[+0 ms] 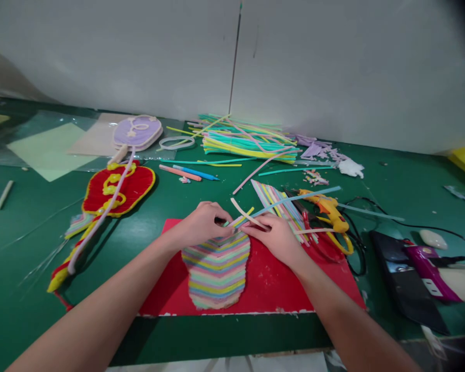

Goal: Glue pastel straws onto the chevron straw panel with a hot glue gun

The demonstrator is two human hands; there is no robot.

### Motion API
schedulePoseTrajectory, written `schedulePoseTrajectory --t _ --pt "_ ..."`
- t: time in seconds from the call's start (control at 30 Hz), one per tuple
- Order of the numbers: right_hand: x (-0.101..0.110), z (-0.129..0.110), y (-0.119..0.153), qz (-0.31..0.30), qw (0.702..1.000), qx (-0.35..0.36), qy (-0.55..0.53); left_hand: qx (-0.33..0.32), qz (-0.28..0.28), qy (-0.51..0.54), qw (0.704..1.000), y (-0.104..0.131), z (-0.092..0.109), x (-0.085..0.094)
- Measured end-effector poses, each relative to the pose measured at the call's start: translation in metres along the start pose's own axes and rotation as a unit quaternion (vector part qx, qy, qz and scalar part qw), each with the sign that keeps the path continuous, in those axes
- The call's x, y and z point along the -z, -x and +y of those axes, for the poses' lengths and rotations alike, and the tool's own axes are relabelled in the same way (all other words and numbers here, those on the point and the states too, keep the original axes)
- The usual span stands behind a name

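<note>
Head view, striped panel (217, 274): likely light, soft; hold by edges.
Left hand (204, 226): my grip pinches its far end.
Right hand (276, 236): clamped on pale strip (242, 210).

Pinching a cream chenille stem (241, 208) in the right hand (281, 236); touching the striped chenille panel (217, 274) with the left hand (203, 222).

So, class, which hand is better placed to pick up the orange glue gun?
Probably the right hand: the glue gun lies on that side, and the left hand would reach across it.
</note>
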State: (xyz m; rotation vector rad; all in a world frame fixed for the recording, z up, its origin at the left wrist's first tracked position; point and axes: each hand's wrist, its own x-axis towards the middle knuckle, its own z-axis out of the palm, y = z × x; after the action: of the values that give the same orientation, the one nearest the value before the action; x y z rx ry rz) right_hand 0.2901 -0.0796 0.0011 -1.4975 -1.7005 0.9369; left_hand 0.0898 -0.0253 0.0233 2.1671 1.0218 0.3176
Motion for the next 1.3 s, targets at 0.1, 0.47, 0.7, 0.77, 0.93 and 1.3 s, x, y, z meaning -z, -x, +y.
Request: schedulePoseTrajectory --t 0.1,0.47,0.7,0.77,0.93,1.3 --pt "0.0 -0.002 0.001 0.005 1.0 0.004 0.015 -0.003 0.002 -0.006 1.0 -0.001 -0.002 0.0" --pt "0.016 -0.008 0.002 0.126 0.974 0.151 0.112 0.034 0.181 -0.038 0.982 0.032 0.007 0.024" --pt "0.035 -0.048 0.023 0.173 0.875 0.382 0.24 0.058 0.204 -0.152 0.965 0.082 0.008 -0.013" --pt "0.042 -0.062 0.029 0.187 0.842 0.409 0.297 0.078 0.215 -0.161 0.96 0.095 0.008 -0.023" --pt "0.047 -0.07 0.032 0.157 0.849 0.345 0.367 0.115 0.243 -0.166 0.949 0.111 0.0 -0.038" --pt "-0.003 -0.02 0.062 0.066 0.971 0.102 0.204 0.109 0.244 -0.132 0.955 0.106 -0.011 -0.042"
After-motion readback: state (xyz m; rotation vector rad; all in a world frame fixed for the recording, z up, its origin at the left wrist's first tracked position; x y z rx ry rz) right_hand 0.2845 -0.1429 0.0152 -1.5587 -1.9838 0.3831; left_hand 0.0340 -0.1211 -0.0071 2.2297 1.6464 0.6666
